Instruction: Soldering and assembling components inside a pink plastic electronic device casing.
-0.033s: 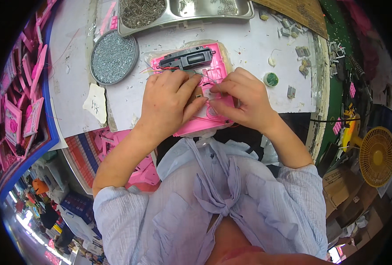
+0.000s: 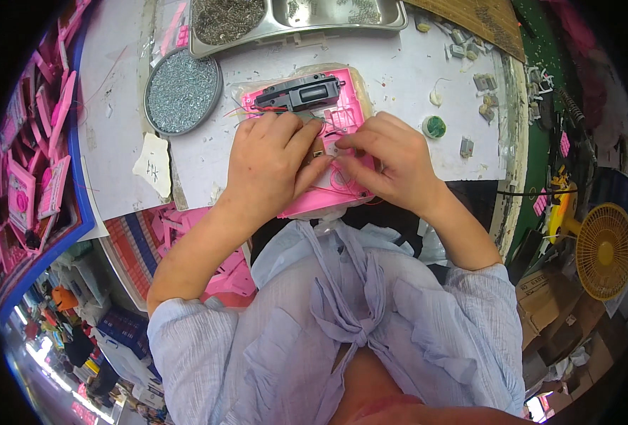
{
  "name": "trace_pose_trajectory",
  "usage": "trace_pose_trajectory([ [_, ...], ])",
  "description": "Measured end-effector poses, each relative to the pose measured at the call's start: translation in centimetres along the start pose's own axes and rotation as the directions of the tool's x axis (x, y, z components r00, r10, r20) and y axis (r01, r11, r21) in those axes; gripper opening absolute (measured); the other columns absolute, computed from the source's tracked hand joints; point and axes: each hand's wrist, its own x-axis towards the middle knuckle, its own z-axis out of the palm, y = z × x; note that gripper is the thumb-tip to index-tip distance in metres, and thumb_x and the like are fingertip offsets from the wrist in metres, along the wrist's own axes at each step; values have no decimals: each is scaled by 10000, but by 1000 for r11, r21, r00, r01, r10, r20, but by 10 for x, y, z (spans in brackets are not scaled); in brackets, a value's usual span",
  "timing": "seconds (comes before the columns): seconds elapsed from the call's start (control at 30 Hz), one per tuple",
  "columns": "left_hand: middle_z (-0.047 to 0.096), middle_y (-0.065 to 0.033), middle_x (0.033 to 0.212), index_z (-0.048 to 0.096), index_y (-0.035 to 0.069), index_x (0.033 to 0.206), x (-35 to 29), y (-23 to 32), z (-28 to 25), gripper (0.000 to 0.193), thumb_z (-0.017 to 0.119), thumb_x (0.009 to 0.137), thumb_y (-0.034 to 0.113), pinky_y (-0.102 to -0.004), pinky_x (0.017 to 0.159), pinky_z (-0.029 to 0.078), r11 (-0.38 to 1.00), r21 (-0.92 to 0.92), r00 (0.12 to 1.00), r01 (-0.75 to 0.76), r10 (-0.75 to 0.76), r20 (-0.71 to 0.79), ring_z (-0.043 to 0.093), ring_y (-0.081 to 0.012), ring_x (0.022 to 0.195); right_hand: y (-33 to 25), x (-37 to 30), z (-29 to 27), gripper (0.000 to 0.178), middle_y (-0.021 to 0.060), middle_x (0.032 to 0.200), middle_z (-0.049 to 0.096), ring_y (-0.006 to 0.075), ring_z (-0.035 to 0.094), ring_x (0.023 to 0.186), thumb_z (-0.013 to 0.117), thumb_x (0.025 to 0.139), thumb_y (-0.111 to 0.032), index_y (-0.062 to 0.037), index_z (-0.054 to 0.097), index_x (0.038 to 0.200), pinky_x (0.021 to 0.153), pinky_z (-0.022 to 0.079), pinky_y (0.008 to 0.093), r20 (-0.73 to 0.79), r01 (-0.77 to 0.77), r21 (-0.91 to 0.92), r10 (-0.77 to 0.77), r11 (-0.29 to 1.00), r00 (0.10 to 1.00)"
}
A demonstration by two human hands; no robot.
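A pink plastic housing (image 2: 307, 206) lies on the bench in front of me, with wires across its inside. A dark grey rectangular part (image 2: 301, 93) sits along its far side. My left hand (image 2: 268, 156) is closed over the housing's left part, thumb and fingers around a small brown board with a metal port (image 2: 319, 153). My right hand (image 2: 388, 157) is closed over the right part, fingertips and thumb pinched together beside the board. What lies in that pinch is too small to make out.
A round tray of small screws (image 2: 183, 92) stands at the left, and a metal compartment tray (image 2: 300, 28) at the back. A green-topped round item (image 2: 434, 127) and small grey parts (image 2: 484, 83) lie right. Pink pieces (image 2: 20, 191) fill a blue-edged bin far left; a yellow fan (image 2: 604, 251) stands right.
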Motion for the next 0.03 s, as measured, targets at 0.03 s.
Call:
trace_pose_trajectory([
  [0.03,632,-94,1049,692,92,1226,1,0,0,491,812,793,292,-430,825,446,1000,20,1000,5,-5,16,613,-273,951,-5,-3,2,236,88,864,684,263,642,793,834,778,-143,-57,744,978,696,511,368,-8,-11,-10,11,1000,1000],
])
